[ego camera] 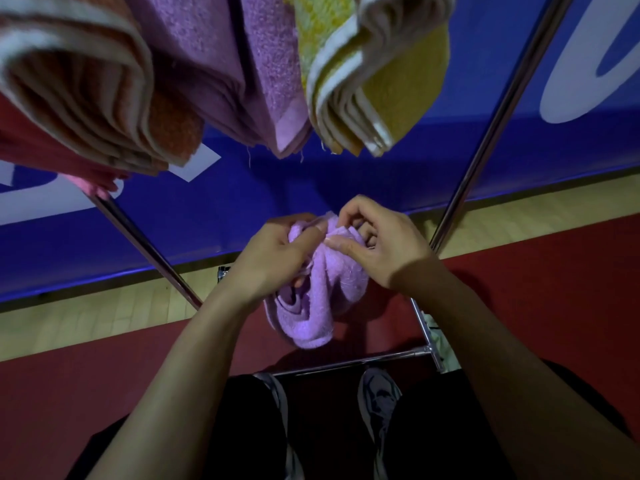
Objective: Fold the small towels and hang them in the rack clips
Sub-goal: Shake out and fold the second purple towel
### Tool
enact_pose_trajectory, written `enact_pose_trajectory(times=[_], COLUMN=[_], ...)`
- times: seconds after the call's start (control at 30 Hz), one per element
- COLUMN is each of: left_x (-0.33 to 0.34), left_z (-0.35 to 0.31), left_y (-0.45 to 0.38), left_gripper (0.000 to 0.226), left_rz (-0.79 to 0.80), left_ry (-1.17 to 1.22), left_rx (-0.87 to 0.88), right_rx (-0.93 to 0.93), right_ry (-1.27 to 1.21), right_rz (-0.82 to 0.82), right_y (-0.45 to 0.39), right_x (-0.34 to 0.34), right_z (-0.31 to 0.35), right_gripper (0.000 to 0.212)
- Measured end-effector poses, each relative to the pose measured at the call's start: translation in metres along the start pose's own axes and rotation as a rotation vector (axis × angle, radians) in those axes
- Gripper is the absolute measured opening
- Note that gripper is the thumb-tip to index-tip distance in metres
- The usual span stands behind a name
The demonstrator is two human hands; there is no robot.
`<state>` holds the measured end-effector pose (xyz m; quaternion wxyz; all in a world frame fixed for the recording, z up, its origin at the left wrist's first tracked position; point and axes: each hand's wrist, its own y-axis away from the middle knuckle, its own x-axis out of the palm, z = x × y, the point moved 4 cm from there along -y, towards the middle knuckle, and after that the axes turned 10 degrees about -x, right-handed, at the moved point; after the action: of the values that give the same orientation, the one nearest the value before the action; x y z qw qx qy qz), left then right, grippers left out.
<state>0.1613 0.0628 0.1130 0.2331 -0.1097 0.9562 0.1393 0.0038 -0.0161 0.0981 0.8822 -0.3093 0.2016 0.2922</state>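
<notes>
While hands (332, 244) pinch lilac towel (322, 292), wrists bent

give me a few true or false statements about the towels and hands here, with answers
1. Both hands pinch the lilac towel. True: the left hand and the right hand grip its top edge.
2. The lilac towel lies flat on the floor. False: it hangs bunched in the air between the hands.
3. A yellow towel hangs above, to the right of a purple towel. True.
4. The orange towel is in the right hand. False: it hangs folded at upper left.
5. The person is barefoot. False: a shoe shows below.
</notes>
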Motion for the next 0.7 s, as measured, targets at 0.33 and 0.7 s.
enact_pose_trajectory(times=[0.33,0.7], left_x=[0.004,0.004], left_z=[-0.006,-0.007], left_y=[0.009,0.010], left_gripper=[0.037,0.025], left_rz=[0.088,0.132], left_ry=[-0.083,-0.112], left_rx=[0.072,0.098], right_rx=[0.067,0.059], right_ry=[-0.123,-0.139], right_rz=[-0.078,-0.099], right_y=[-0.004,-0.003], right_x=[-0.004,-0.005], right_z=[-0.001,0.000], right_gripper=[0.017,0.018])
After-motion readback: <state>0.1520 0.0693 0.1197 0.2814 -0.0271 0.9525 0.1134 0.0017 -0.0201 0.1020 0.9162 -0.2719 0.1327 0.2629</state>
